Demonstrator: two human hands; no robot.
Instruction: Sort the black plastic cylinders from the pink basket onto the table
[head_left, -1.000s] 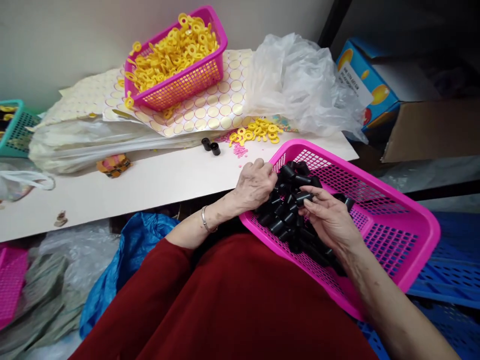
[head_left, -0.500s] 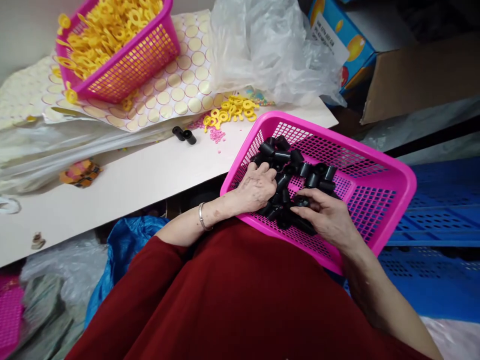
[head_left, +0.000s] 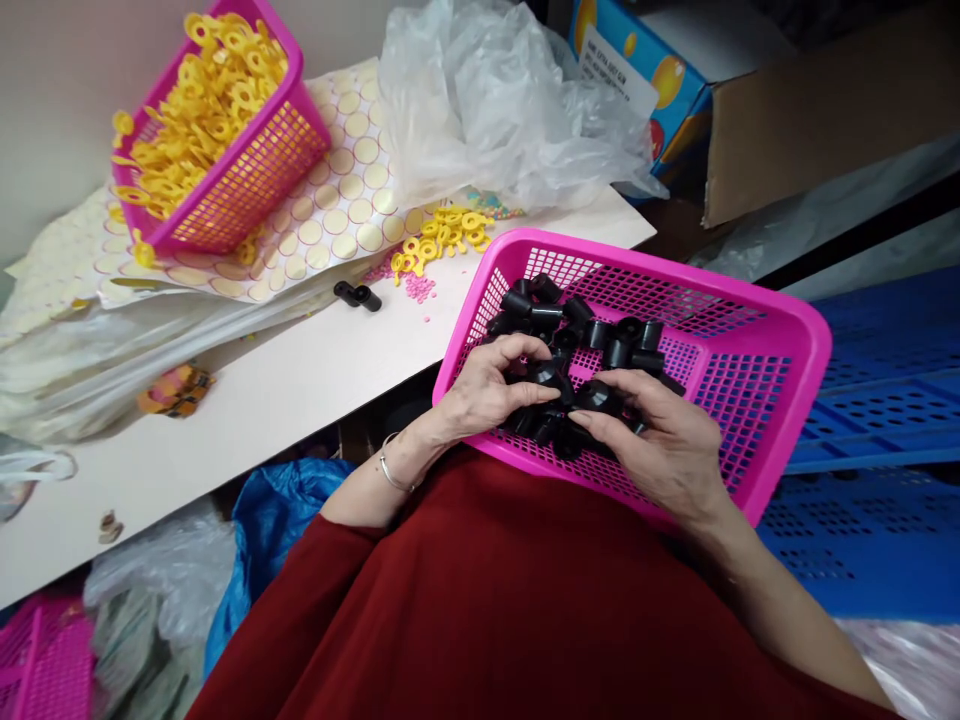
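A pink plastic basket with mesh walls sits against my body, with several short black plastic tubes in its left half. My left hand pinches a black plastic piece between thumb and fingers, over the pile. Close on its right, my right hand grips another black plastic piece with a rounded, cap-like face. The two pieces are near each other; whether they touch I cannot tell. Fingers partly cover both.
On the white table stand two black tubes near yellow ring-shaped pieces and pink beads. A second pink basket holds yellow pieces. Plastic bags and a blue box are behind; blue crates are at right.
My left hand has come up from the tubes and turned, now pinching a black piece. My right hand has stayed near its place, its black piece now facing up. The view has shifted slightly.
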